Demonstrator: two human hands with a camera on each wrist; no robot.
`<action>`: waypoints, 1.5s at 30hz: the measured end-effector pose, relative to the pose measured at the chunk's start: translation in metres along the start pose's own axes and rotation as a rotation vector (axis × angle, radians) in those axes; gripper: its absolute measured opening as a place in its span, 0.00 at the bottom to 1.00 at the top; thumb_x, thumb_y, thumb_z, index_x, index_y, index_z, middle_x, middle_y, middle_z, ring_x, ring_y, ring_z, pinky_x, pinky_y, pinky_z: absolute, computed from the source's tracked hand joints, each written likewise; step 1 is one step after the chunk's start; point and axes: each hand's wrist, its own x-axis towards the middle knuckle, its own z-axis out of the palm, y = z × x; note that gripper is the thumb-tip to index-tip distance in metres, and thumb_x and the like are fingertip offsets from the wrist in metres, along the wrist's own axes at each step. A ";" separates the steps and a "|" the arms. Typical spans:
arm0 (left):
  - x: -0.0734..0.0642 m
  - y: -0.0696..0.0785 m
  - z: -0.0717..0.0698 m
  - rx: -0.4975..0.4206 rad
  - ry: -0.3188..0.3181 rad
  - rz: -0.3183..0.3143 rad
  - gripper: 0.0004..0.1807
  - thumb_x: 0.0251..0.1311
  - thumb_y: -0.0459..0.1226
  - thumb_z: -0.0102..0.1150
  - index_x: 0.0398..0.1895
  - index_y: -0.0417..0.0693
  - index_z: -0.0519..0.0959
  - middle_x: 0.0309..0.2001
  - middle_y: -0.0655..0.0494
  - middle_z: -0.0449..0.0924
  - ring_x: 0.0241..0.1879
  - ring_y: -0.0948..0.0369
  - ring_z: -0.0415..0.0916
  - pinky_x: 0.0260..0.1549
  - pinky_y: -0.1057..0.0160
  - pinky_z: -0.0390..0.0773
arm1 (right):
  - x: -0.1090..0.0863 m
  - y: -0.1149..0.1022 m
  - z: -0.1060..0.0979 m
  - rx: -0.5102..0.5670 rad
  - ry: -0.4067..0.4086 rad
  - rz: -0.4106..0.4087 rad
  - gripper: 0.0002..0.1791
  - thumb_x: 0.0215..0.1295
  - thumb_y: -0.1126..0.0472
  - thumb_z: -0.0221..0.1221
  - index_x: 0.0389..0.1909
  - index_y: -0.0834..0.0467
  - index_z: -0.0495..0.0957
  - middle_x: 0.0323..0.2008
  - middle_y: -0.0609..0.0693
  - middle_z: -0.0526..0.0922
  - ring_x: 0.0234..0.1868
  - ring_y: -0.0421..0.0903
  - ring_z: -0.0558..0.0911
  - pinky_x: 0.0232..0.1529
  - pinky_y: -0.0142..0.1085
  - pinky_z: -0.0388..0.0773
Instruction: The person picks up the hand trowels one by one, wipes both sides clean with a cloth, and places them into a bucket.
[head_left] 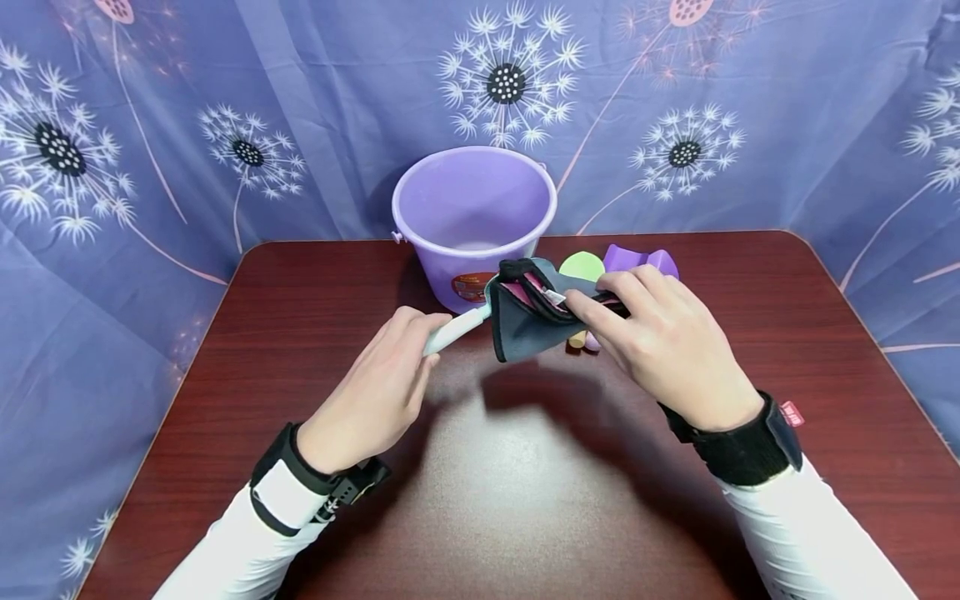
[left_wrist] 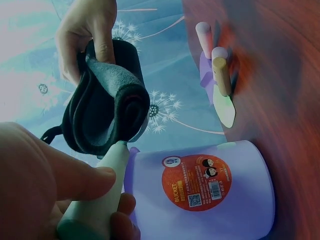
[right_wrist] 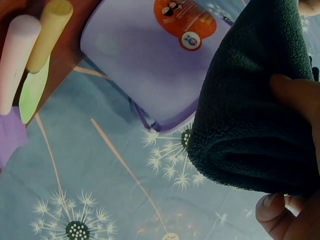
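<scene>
My left hand (head_left: 375,387) grips the pale, whitish-green handle (head_left: 459,327) of a utensil, thumb laid along it. The utensil's head is mostly covered by a dark grey cloth (head_left: 517,333) with black edging; a bit of pale teal rim shows beside it. My right hand (head_left: 667,346) pinches the folded cloth from the right, over the table. In the left wrist view the cloth (left_wrist: 131,107) appears rolled into layers with a small black loop hanging at its side. The right wrist view shows its fleecy surface (right_wrist: 250,110), with thumb and fingers on opposite sides.
A purple bucket (head_left: 442,271) with an orange label stands at the back of the dark red wooden table (head_left: 315,333). Right of it, behind the cloth, lie utensils with a green head (head_left: 581,266), a purple head (head_left: 626,257) and pale handles. A dandelion-print curtain (head_left: 337,108) hangs behind.
</scene>
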 end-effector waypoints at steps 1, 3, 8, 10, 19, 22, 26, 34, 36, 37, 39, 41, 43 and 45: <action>0.000 0.000 0.000 0.000 0.000 -0.003 0.21 0.65 0.26 0.55 0.61 0.37 0.70 0.45 0.52 0.69 0.44 0.58 0.66 0.48 0.60 0.67 | 0.000 0.001 0.000 -0.007 -0.001 0.004 0.13 0.72 0.64 0.52 0.52 0.59 0.80 0.38 0.60 0.76 0.35 0.60 0.73 0.31 0.47 0.72; 0.000 0.000 0.000 0.002 -0.001 -0.006 0.21 0.65 0.26 0.55 0.61 0.37 0.70 0.46 0.52 0.69 0.44 0.58 0.67 0.48 0.60 0.67 | -0.001 0.003 -0.001 -0.021 -0.002 0.010 0.13 0.72 0.64 0.50 0.51 0.59 0.80 0.38 0.61 0.76 0.35 0.60 0.73 0.30 0.47 0.71; -0.001 -0.001 -0.002 0.002 -0.002 -0.007 0.21 0.65 0.26 0.55 0.61 0.37 0.70 0.46 0.52 0.69 0.44 0.58 0.67 0.48 0.60 0.67 | -0.002 0.008 -0.003 -0.043 -0.002 0.019 0.15 0.72 0.66 0.48 0.52 0.59 0.80 0.40 0.61 0.76 0.35 0.61 0.72 0.29 0.46 0.70; -0.001 -0.001 -0.003 0.003 -0.002 -0.009 0.21 0.65 0.26 0.55 0.61 0.37 0.70 0.46 0.52 0.69 0.44 0.58 0.67 0.48 0.60 0.67 | -0.003 0.011 -0.004 -0.046 -0.007 0.022 0.15 0.71 0.67 0.49 0.52 0.59 0.80 0.41 0.62 0.76 0.36 0.61 0.72 0.29 0.47 0.70; -0.002 -0.002 -0.004 0.006 0.001 -0.018 0.20 0.65 0.26 0.55 0.60 0.38 0.70 0.45 0.53 0.69 0.44 0.58 0.67 0.47 0.59 0.68 | -0.005 0.016 -0.009 -0.069 -0.025 0.042 0.15 0.68 0.69 0.52 0.52 0.59 0.78 0.40 0.62 0.76 0.35 0.62 0.72 0.30 0.48 0.70; -0.002 -0.002 -0.005 0.010 0.007 -0.015 0.20 0.65 0.26 0.55 0.60 0.38 0.71 0.44 0.52 0.69 0.43 0.57 0.67 0.46 0.59 0.68 | -0.005 0.017 -0.011 -0.083 -0.031 0.047 0.16 0.65 0.70 0.53 0.52 0.58 0.78 0.40 0.62 0.76 0.34 0.62 0.72 0.30 0.48 0.70; -0.002 -0.003 -0.006 0.025 0.017 -0.015 0.20 0.65 0.26 0.55 0.61 0.38 0.71 0.44 0.52 0.69 0.43 0.57 0.67 0.45 0.59 0.68 | -0.005 0.018 -0.014 -0.092 -0.040 0.060 0.18 0.61 0.72 0.56 0.51 0.58 0.78 0.40 0.63 0.77 0.35 0.62 0.73 0.31 0.49 0.71; -0.002 -0.003 -0.007 0.077 0.029 -0.019 0.22 0.64 0.25 0.55 0.61 0.37 0.70 0.44 0.52 0.70 0.42 0.55 0.67 0.45 0.59 0.69 | -0.006 0.019 -0.015 -0.099 -0.063 0.071 0.19 0.60 0.74 0.58 0.52 0.58 0.79 0.41 0.63 0.77 0.37 0.63 0.73 0.32 0.50 0.71; -0.002 -0.003 -0.008 0.089 0.031 -0.017 0.22 0.63 0.25 0.55 0.61 0.36 0.70 0.44 0.52 0.70 0.42 0.55 0.67 0.45 0.59 0.69 | -0.006 0.019 -0.014 -0.101 -0.068 0.066 0.20 0.59 0.74 0.58 0.52 0.58 0.79 0.41 0.63 0.76 0.36 0.63 0.73 0.31 0.49 0.71; -0.002 -0.003 -0.008 0.094 0.032 -0.015 0.22 0.63 0.25 0.55 0.61 0.36 0.70 0.44 0.52 0.69 0.42 0.54 0.67 0.45 0.59 0.69 | -0.006 0.019 -0.014 -0.100 -0.070 0.063 0.20 0.59 0.74 0.58 0.52 0.58 0.79 0.40 0.63 0.76 0.36 0.63 0.72 0.31 0.49 0.70; -0.001 -0.002 -0.008 0.104 0.038 -0.011 0.22 0.63 0.25 0.56 0.61 0.36 0.70 0.44 0.51 0.70 0.42 0.54 0.67 0.44 0.59 0.69 | -0.006 0.019 -0.013 -0.099 -0.074 0.057 0.20 0.59 0.75 0.57 0.51 0.58 0.79 0.40 0.62 0.76 0.35 0.62 0.72 0.30 0.48 0.69; -0.001 -0.001 -0.007 0.114 0.043 -0.007 0.22 0.63 0.25 0.56 0.61 0.35 0.70 0.44 0.51 0.70 0.41 0.54 0.67 0.44 0.59 0.69 | -0.005 0.018 -0.013 -0.095 -0.081 0.048 0.19 0.59 0.75 0.55 0.51 0.59 0.79 0.39 0.62 0.75 0.35 0.62 0.71 0.29 0.48 0.69; -0.001 0.000 -0.007 0.121 0.047 -0.003 0.22 0.63 0.25 0.56 0.61 0.35 0.71 0.44 0.50 0.70 0.40 0.53 0.67 0.43 0.59 0.69 | -0.004 0.016 -0.012 -0.085 -0.087 0.042 0.20 0.60 0.75 0.52 0.51 0.59 0.79 0.40 0.62 0.75 0.35 0.62 0.71 0.29 0.48 0.68; -0.001 0.000 -0.006 0.127 0.050 -0.002 0.22 0.62 0.24 0.56 0.61 0.35 0.71 0.44 0.50 0.70 0.39 0.53 0.67 0.41 0.59 0.69 | -0.003 0.013 -0.011 -0.077 -0.095 0.036 0.20 0.61 0.75 0.50 0.51 0.60 0.79 0.40 0.62 0.75 0.35 0.61 0.70 0.29 0.47 0.68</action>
